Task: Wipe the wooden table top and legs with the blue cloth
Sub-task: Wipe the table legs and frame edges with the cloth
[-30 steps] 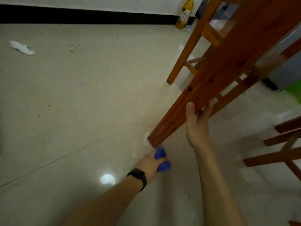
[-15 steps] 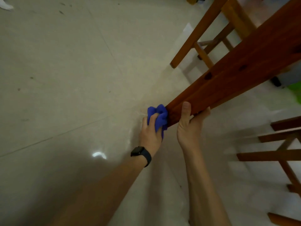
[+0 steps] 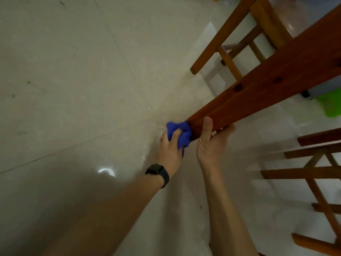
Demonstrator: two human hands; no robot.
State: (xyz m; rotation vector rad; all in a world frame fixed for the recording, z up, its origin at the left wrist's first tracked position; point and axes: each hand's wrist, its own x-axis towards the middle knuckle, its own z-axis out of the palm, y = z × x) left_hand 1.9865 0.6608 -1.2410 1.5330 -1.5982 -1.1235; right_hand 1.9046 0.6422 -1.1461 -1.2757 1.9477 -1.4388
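Down low: left hand (image 3: 170, 150) clenched around crumpled blue cloth (image 3: 180, 133), pressing it against foot of reddish-brown wooden bench leg (image 3: 258, 93); right hand (image 3: 210, 143) grasping same leg just beside.

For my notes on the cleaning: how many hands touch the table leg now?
2. The left hand presses the blue cloth on the table leg near its foot; the right hand grips it just beside.

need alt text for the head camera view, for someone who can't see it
Seen from above, a person's left hand presses a bunched blue cloth against the foot of a reddish wooden table leg, while the right hand grips the leg just above it. Around them is pale glossy tiled floor, with other wooden furniture legs nearby.
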